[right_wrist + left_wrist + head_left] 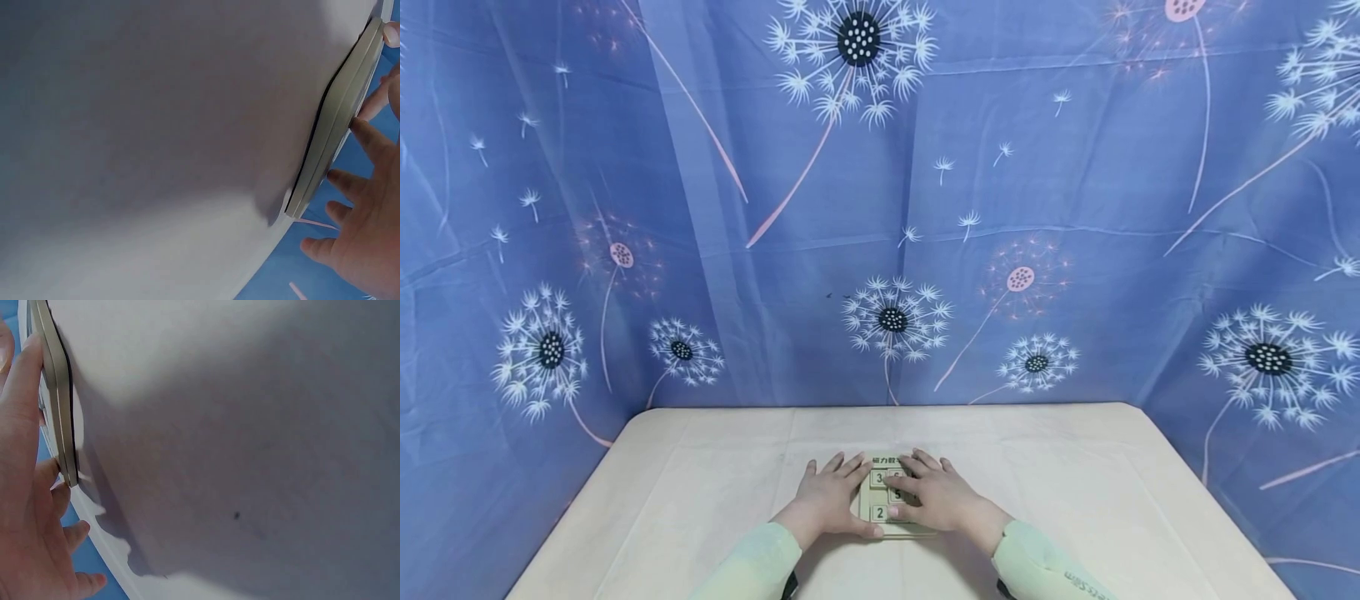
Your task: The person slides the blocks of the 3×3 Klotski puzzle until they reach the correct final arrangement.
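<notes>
A pale green sliding number puzzle [910, 531] lies flat on the table between the two hands. Tiles reading 3 [878, 478], 5 [897, 495] and 2 [880, 513] show, while others are hidden under the right fingers. Along the board's left side, the left hand [831, 498] rests with its fingers spread and its thumb at the near left corner. Reaching in from the right, the right hand [946, 497] covers the board's right part, its fingertips over the tiles. Both wrist views show the thick board edge [331, 125] beside the fingers.
A cream cloth covers the table [1037, 467]. Behind it and at both sides hangs a blue curtain [820, 183] with dandelion prints. Light green sleeves [752, 558] cover both forearms. A small dark speck [237, 515] marks the cloth in the left wrist view.
</notes>
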Tool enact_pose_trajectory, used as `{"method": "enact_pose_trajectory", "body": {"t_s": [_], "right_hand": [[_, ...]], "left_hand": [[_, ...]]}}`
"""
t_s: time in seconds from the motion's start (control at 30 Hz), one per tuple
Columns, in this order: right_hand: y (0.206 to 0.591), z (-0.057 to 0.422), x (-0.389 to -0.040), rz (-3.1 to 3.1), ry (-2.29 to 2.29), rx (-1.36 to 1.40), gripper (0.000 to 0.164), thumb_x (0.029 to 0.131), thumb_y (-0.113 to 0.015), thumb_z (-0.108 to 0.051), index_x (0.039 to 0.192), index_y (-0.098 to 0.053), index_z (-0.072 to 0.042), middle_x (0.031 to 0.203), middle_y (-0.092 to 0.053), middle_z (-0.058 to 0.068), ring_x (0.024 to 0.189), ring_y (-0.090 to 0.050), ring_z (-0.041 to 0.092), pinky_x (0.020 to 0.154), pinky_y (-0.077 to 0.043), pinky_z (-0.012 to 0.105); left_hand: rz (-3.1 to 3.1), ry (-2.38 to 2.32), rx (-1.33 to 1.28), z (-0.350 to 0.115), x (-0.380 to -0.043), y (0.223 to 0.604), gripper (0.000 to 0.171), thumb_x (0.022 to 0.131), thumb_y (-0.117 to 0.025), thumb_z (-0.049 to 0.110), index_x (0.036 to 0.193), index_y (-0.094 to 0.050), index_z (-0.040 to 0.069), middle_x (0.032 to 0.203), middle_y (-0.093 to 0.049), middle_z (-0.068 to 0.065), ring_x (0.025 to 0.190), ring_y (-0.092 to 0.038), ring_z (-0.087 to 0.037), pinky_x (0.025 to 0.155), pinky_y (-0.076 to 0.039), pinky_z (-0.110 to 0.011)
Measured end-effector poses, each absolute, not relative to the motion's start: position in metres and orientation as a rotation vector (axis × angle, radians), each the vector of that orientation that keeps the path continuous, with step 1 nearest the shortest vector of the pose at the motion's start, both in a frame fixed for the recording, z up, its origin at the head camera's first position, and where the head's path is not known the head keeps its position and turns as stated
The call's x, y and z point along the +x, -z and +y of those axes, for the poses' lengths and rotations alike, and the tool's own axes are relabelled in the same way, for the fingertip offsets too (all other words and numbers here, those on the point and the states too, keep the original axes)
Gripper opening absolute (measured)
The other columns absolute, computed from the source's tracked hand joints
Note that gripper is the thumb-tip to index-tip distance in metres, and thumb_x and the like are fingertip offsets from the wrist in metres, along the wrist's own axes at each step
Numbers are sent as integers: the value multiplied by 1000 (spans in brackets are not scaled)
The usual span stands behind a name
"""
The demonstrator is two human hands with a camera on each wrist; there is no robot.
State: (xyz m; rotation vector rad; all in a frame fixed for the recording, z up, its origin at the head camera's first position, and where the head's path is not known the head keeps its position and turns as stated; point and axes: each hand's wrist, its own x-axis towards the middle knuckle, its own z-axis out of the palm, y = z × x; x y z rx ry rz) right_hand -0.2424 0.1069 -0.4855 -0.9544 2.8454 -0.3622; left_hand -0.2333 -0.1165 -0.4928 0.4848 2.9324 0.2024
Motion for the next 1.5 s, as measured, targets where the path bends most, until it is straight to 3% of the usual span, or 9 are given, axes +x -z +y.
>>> {"method": "enact_pose_trajectory", "body": {"t_s": [1.5], "right_hand": [[479, 113, -222, 2858, 302, -1037, 51, 95, -62, -57, 139, -65, -30, 159, -49, 14, 151, -39, 42, 115, -36, 74]], "left_hand": [[2928, -216, 486, -116, -232, 488, 108, 69, -77, 78, 156, -45, 21, 164, -43, -2, 153, -39, -36, 122, -30, -69]]}}
